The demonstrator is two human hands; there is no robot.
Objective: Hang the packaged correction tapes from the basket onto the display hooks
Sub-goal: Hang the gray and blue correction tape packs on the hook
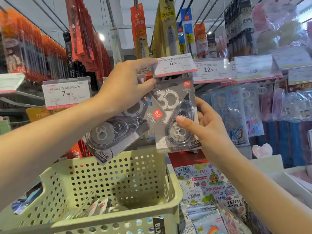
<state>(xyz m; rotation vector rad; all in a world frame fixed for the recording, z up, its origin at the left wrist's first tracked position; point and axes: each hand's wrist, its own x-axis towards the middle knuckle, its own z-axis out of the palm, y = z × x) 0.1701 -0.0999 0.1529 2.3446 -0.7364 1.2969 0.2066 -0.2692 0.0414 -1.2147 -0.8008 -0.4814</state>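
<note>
My left hand (128, 83) is raised to the hook under the 6.00 price tag (175, 65), index finger lifting the tag and thumb on the top of an upright grey correction tape pack (170, 98). A second grey pack (111, 132) hangs tilted beneath my left palm, held in the same hand. My right hand (207, 125) grips the upright pack from its right side, thumb on the clear tape dispenser. The hook itself is hidden behind the tag and my fingers. The pale green perforated basket (152, 208) sits below with several more packs (96, 208) lying in it.
Price tags 7.90 (66, 93) and 12.90 (211, 70) flank the hook. Red and yellow pen packs (168, 31) hang above, clear sleeves (236, 112) to the right. Colourful notebooks (207, 188) lie beside the basket at lower right.
</note>
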